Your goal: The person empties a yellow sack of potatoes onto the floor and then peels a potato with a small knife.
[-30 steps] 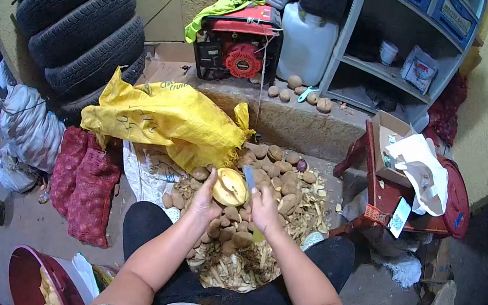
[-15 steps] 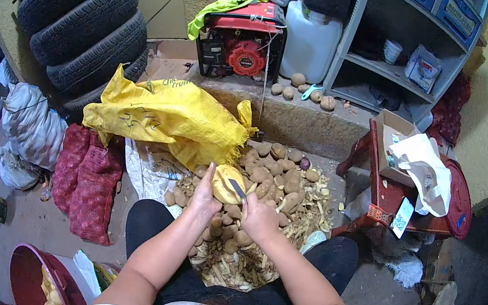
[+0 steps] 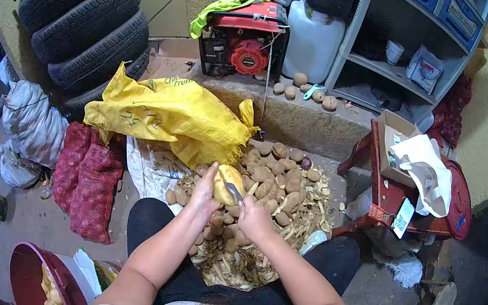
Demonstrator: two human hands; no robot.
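Observation:
A large peeled yellow potato [image 3: 228,183] is held in my left hand [image 3: 206,196], whose fingers wrap its left side. In my right hand [image 3: 256,218] is a knife [image 3: 234,192], its blade lying against the face of the potato. Beneath and beyond both hands spreads a pile of unpeeled potatoes [image 3: 272,173]. Peelings [image 3: 236,271] cover the ground between my knees and along the pile's right side. A yellow sack [image 3: 167,116] lies just behind the pile, to the left.
Red net sacks [image 3: 94,192] stand at the left, near stacked tires [image 3: 86,19]. A maroon tub [image 3: 24,271] sits at the lower left. Behind are a generator [image 3: 244,50] and a white jerrycan [image 3: 312,45]. A red stool [image 3: 377,199] bearing a box is at the right.
The knife blade and my right hand have shifted slightly down and left at the potato. The view has moved a little.

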